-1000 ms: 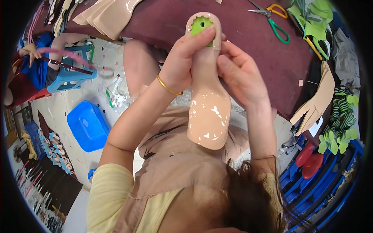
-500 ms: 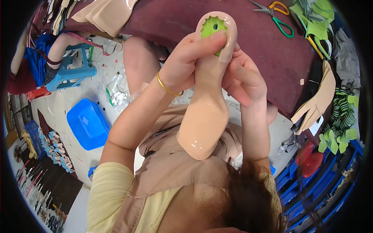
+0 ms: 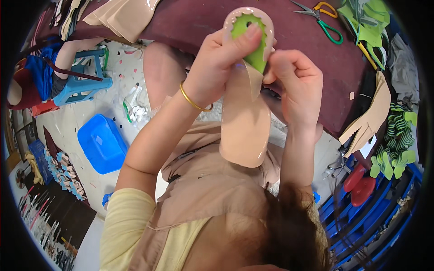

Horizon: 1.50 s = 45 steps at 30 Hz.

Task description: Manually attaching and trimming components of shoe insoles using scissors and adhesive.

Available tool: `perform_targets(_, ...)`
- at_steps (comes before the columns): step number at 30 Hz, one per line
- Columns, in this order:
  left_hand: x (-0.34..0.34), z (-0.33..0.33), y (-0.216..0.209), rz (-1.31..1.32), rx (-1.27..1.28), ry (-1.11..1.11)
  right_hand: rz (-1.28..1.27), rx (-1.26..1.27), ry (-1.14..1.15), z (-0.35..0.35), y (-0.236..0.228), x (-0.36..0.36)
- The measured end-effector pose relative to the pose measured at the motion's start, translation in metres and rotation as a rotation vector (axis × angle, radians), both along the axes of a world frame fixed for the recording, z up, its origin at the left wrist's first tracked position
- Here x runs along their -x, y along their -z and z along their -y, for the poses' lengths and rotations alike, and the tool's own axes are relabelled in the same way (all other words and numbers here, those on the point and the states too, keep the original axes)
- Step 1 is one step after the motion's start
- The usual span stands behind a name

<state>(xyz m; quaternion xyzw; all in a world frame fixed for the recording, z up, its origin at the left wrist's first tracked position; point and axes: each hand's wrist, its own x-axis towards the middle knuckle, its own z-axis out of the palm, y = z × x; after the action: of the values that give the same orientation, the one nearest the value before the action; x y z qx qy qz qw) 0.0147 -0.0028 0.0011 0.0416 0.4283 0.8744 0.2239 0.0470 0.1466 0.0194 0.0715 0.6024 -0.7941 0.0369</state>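
Note:
In front of my chest is a shoe insole (image 3: pixel 244 131) covered in glossy beige sheet. Its rounded heel end points away from me. There a scalloped beige rim wraps over a lime-green board (image 3: pixel 258 58) with a small dark hole. My left hand (image 3: pixel 221 58) is closed round the heel part, its thumb pressed on the green face. A loose beige flap (image 3: pixel 253 82) stands up just below the green part. My right hand (image 3: pixel 296 79) has curled fingers, the tips pinched at the right edge of the heel; the exact grip is partly hidden.
Scissors (image 3: pixel 323 20) lie on the dark red table (image 3: pixel 199 20), with beige pieces (image 3: pixel 131 20) stacked at its far left. Green cut pieces (image 3: pixel 364 25) and beige strips (image 3: pixel 373 110) lie to the right. A blue basin (image 3: pixel 103 144) and a blue stool (image 3: pixel 88 81) stand on the left.
The insole has turned, its toe end swinging right and away from me. The beige flap now stands loose and more green shows. My right hand has moved slightly right, fingers curled tighter.

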Motion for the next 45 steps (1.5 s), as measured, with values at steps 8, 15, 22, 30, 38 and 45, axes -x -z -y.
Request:
perform_targets(8, -0.005, -0.008, 0.013, -0.058, 0.052, 0.091, -0.017, -0.224, -0.037, -0.010, 0.028, 0.005)
perform_targets(15, -0.020, -0.009, 0.033, -0.162, 0.216, -0.062, -0.165, -0.280, 0.060, 0.002, 0.034, -0.005)
perform_targets(22, -0.016, -0.007, 0.031, -0.034, 0.153, -0.085, -0.678, -1.073, 0.088, 0.003, 0.019, -0.011)
perform_targets(30, -0.017, 0.001, 0.026, -0.025, 0.151, -0.028, -0.517, -0.742, 0.106, -0.006, 0.024, -0.007)
perform_targets(38, -0.018, 0.002, 0.028, -0.021, 0.153, -0.056, -0.176, -0.326, 0.034, 0.000, 0.028, -0.008)
perform_targets(45, -0.020, -0.004, 0.036, -0.048, 0.111, -0.078, -0.418, -0.436, 0.101, 0.001, 0.035, 0.000)
